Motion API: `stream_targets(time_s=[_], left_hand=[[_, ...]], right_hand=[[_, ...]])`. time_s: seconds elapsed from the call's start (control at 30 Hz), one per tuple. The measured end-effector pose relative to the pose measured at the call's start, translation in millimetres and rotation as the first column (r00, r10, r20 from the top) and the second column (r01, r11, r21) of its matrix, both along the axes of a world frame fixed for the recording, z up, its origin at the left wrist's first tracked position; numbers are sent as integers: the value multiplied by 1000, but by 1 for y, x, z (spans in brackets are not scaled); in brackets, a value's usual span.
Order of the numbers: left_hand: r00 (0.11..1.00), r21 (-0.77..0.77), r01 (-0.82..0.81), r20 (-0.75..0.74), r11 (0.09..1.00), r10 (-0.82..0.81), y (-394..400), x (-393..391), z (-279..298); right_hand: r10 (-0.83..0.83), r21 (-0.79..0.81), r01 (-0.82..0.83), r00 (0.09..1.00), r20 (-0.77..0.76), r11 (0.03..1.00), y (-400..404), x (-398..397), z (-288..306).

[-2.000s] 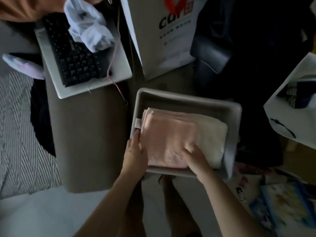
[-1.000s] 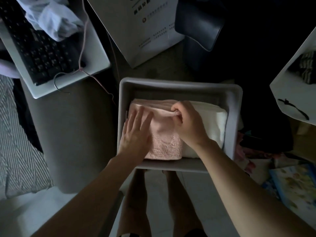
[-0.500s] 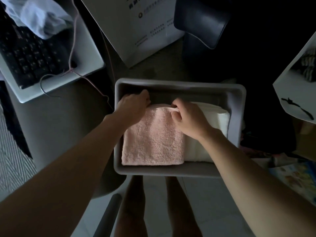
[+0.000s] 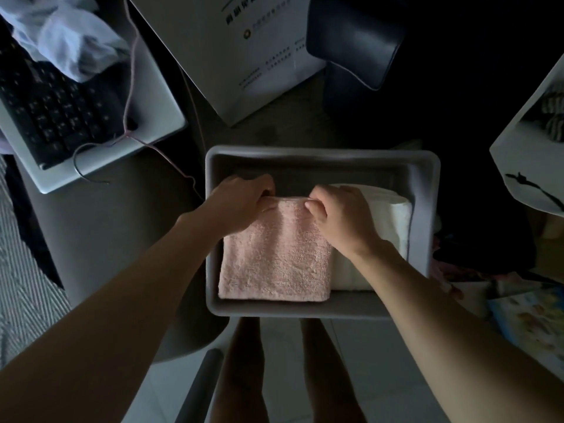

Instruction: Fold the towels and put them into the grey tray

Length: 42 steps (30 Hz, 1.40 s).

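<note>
A grey tray [image 4: 425, 209] sits in front of me on a dark surface. Inside it a folded pink towel [image 4: 274, 257] lies flat on the left, and a folded white towel [image 4: 393, 218] lies against it on the right. My left hand [image 4: 241, 203] grips the pink towel's far left corner. My right hand [image 4: 338, 215] pinches the same far edge near its right corner and partly covers the white towel. Both forearms reach in from the near side.
A keyboard on a white board [image 4: 61, 117] with crumpled pale cloth [image 4: 67, 41] lies at the far left, with a thin cord [image 4: 158, 151] trailing toward the tray. A white printed box [image 4: 244, 50] stands behind. A white bag [image 4: 531, 154] is at the right.
The pink towel now lies as a smaller folded square on the tray's left side. Both hands have moved from its near edge to its far edge and hold it there.
</note>
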<state>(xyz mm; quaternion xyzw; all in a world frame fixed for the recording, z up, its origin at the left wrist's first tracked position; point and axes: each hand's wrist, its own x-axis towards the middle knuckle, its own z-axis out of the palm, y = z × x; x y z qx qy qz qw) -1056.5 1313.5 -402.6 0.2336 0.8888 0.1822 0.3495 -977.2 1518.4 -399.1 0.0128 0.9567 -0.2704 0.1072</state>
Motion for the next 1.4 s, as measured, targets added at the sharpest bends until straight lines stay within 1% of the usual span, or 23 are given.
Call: stream_targets(time_s=[0.07,0.17,0.2,0.27,0.37,0.43,0.47,0.53,0.6,0.63,0.7,0.77,0.8,0.83,0.87,0.93,1.0,1.07,1.2,1.27,1.33,1.37,1.4], left_hand=[[993,-53,-60,-107,997,54,6,5,-4],[978,-168,-120,-189,978,88,18,17,-11],[977,-185,-126,-193,975,89,20,21,-12],[979,-186,-109,-190,976,73,19,22,-14],[988,-160,15,-147,987,-39,9,18,-14],[988,-137,103,-104,985,-117,4,14,-13],[986,-134,119,-97,984,-133,4,13,-13],[987,-171,90,-120,981,-112,7,13,-12],[970,-231,3,-235,973,-59,12,20,-12],[953,-218,-50,-303,975,-19,14,25,-11],[910,-92,-153,-401,984,104,18,39,-2],[859,51,-209,-467,977,209,17,57,11],[849,96,-221,-471,971,240,15,69,16],[854,126,-222,-453,967,255,11,83,22],[874,130,-218,-414,967,253,5,99,26],[932,65,-208,-290,976,218,-9,134,29],[971,-43,-173,-177,984,163,-25,160,24],[984,-141,-137,-135,981,118,-36,171,13],[973,-221,-228,-90,948,213,-21,161,-6],[976,-265,-213,-92,940,195,-11,157,-4],[981,-260,-192,-43,946,188,-10,148,15],[979,-219,-201,-1,955,205,-13,141,35],[982,-146,-187,1,972,189,-21,140,58]], right_hand=[[-33,10,33,999,-7,999,-5,0,-6],[-63,90,56,995,74,994,-10,-4,-13],[-74,115,63,993,90,991,-11,-4,-14],[-80,101,71,992,94,992,-16,3,-11],[-39,32,36,994,105,999,-18,22,-3],[-23,20,21,995,99,1000,-12,28,-1],[-20,25,18,996,86,1000,-10,28,-2],[-22,43,19,999,49,999,-8,22,-5],[-5,112,0,999,45,994,-12,15,-9],[-1,175,-9,998,57,985,-15,13,-11],[-59,250,46,997,43,967,-23,14,-11],[-133,245,137,991,-33,960,-31,26,-2],[-152,233,167,985,-82,958,-36,36,4],[-154,216,174,982,-108,961,-42,50,9],[-134,200,151,986,-97,968,-49,67,13],[-54,156,48,998,31,987,-58,103,17],[33,131,-61,978,207,990,-58,130,13],[68,140,-116,947,313,983,-51,136,-1],[56,121,-111,921,385,986,-48,118,-23],[38,142,-106,909,415,984,-50,110,-22],[25,144,-97,899,437,985,-51,103,-3],[12,136,-80,899,438,988,-51,100,15],[22,110,-73,915,402,991,-48,101,36]])
